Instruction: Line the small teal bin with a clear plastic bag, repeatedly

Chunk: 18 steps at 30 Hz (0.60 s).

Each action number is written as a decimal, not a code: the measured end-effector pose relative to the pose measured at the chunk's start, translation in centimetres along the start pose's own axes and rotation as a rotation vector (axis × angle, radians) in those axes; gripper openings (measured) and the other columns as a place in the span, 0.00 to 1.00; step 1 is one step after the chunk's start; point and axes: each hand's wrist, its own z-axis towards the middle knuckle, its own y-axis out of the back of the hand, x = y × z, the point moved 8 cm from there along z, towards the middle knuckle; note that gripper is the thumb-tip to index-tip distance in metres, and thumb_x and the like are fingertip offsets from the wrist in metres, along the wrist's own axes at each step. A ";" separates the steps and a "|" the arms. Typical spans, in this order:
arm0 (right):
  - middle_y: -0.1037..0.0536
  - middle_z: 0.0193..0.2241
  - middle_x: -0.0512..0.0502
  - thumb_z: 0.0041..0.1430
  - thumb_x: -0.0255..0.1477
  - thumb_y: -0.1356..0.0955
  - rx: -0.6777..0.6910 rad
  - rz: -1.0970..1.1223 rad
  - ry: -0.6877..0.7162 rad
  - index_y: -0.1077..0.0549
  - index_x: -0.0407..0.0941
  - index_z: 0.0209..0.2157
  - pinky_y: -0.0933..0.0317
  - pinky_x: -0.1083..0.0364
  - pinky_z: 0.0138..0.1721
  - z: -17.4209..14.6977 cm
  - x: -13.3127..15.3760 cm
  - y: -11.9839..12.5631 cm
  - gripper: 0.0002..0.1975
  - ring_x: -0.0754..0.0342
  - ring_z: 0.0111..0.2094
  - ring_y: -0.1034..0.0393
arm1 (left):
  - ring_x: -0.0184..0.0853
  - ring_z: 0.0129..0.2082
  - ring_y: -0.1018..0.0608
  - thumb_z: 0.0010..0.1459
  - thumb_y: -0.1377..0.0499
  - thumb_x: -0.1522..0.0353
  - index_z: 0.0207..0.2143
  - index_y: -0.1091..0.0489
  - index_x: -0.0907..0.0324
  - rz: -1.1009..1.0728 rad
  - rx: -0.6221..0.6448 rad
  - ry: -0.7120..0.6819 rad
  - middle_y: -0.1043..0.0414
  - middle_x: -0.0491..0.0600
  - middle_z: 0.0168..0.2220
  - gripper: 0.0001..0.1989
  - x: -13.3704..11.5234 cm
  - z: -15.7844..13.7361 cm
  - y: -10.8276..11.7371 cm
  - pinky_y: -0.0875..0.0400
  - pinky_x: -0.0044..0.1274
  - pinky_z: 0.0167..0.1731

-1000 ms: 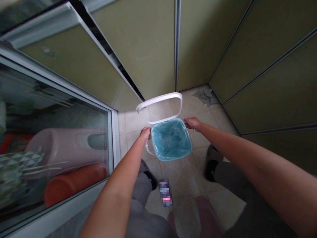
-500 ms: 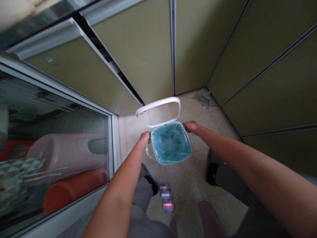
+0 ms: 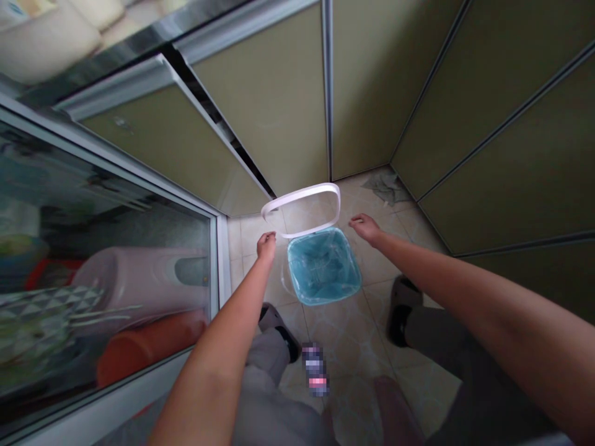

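A blue square-mouthed trash bin point(image 3: 324, 267) stands on the floor, lined with a clear plastic bag point(image 3: 320, 257) whose edge is folded over the rim. Hinged up or resting at its far side is a white rim ring point(image 3: 302, 197), tilted upright. My left hand point(image 3: 266, 245) is just left of the ring's lower corner, fingers loosely curled and nothing visible in them. To the right of the ring, my right hand point(image 3: 365, 228) hovers with half-bent fingers, also holding nothing I can see. Both hands are apart from the bin.
Cabinet doors point(image 3: 264, 105) rise beyond the bin, one slightly ajar. A glass sliding door point(image 3: 116, 248) is at left. A grey cloth point(image 3: 387, 187) lies in the corner. My shoes point(image 3: 279, 331) flank the bin, and a blurred patch point(image 3: 316, 368) is between them.
Both hands have let go of the bin's lined sides and moved up beside the white ring. The bag loop at the left has dropped against the bin. The view has shifted slightly.
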 end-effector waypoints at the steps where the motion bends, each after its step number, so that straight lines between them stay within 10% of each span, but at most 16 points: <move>1: 0.26 0.27 0.50 0.59 0.31 0.30 0.007 0.006 0.067 0.23 0.43 0.46 0.43 0.59 0.27 -0.1 1.7 0.5 0.13 0.59 0.24 0.38 | 0.32 0.32 0.24 0.57 0.43 0.59 0.44 0.25 0.58 -0.049 0.034 -0.003 0.24 0.49 0.34 0.17 -1.1 -0.2 0.0 0.34 0.21 0.31; 8: 0.21 0.30 0.47 0.60 0.27 0.33 0.187 -0.095 0.479 0.19 0.42 0.44 0.37 0.58 0.33 -3.5 10.5 2.4 0.14 0.56 0.28 0.32 | 0.29 0.28 0.25 0.55 0.42 0.52 0.44 0.22 0.59 -0.169 0.197 0.067 0.23 0.50 0.37 0.23 -3.8 -3.9 0.6 0.34 0.22 0.30; 15: 0.16 0.41 0.48 0.58 0.20 0.34 0.350 -0.486 0.522 0.15 0.48 0.38 0.34 0.56 0.48 -7.8 4.3 2.1 0.15 0.49 0.44 0.24 | 0.38 0.37 0.22 0.53 0.35 0.57 0.46 0.20 0.59 0.201 0.378 -0.161 0.21 0.52 0.36 0.21 1.9 -8.9 1.6 0.28 0.27 0.40; 18: 0.17 0.46 0.46 0.58 0.19 0.34 0.390 -0.602 0.544 0.16 0.48 0.44 0.35 0.55 0.52 -9.8 2.0 1.1 0.19 0.48 0.48 0.24 | 0.40 0.38 0.21 0.45 0.27 0.61 0.59 0.26 0.53 0.368 0.445 -0.241 0.23 0.48 0.35 0.37 3.5 -10.9 1.7 0.28 0.29 0.46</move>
